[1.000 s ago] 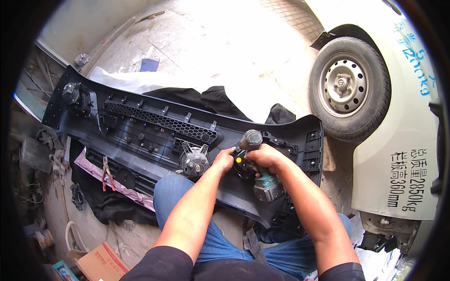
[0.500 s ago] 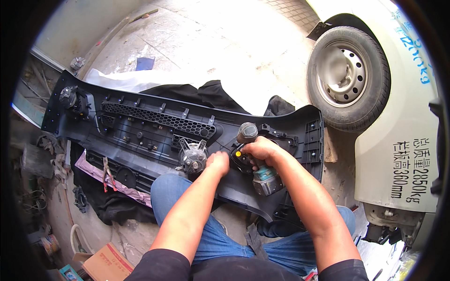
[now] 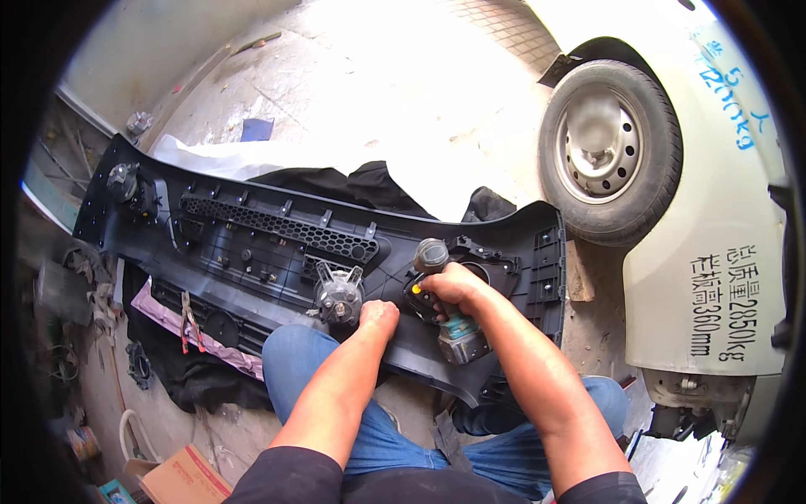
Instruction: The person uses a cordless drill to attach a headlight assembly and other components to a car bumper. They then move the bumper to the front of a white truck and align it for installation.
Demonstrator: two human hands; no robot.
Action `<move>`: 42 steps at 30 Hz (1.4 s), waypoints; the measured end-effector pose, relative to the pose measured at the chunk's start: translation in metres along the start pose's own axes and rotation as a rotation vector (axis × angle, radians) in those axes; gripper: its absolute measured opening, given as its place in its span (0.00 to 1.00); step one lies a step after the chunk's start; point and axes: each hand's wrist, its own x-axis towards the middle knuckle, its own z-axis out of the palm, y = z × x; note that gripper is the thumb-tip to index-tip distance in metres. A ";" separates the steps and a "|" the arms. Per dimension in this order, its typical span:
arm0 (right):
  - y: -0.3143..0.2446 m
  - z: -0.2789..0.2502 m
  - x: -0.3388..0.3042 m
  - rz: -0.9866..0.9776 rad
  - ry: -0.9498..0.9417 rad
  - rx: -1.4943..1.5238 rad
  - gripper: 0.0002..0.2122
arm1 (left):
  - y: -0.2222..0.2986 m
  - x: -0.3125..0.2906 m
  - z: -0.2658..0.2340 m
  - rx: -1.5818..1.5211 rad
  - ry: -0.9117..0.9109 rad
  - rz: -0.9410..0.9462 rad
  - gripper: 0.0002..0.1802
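Snug inside the closed fingers of the right hand (image 3: 453, 286) sits the cordless drill (image 3: 459, 332), its head poking out beyond them, battery below. Beneath both hands stretches the black bumper (image 3: 421, 346), partway along, I'd judge: well left of the fingers, one lamp unit (image 3: 123, 183) looks mounted; just beside the left hand (image 3: 379, 317), a round lamp (image 3: 339, 296) seems unfastened. Those left fingers curl inward; can't tell whether they're holding anything. Farther left, pliers (image 3: 190, 321)!
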 end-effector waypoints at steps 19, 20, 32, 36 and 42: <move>-0.009 0.000 -0.021 -0.097 0.023 -0.250 0.19 | 0.003 0.009 -0.009 0.140 -0.016 -0.050 0.13; -0.011 0.000 -0.021 -0.105 0.020 -0.215 0.17 | 0.003 0.008 -0.011 0.122 -0.007 -0.051 0.13; -0.016 -0.008 -0.021 -0.074 -0.056 -0.002 0.16 | 0.006 0.005 -0.033 -0.134 -0.016 -0.162 0.18; -0.011 -0.008 -0.018 -0.064 -0.054 -0.008 0.17 | -0.009 0.010 -0.056 -0.406 0.115 -0.182 0.18; -0.017 -0.009 -0.029 -0.092 -0.065 0.006 0.18 | -0.045 -0.006 -0.101 -0.502 0.304 -0.123 0.16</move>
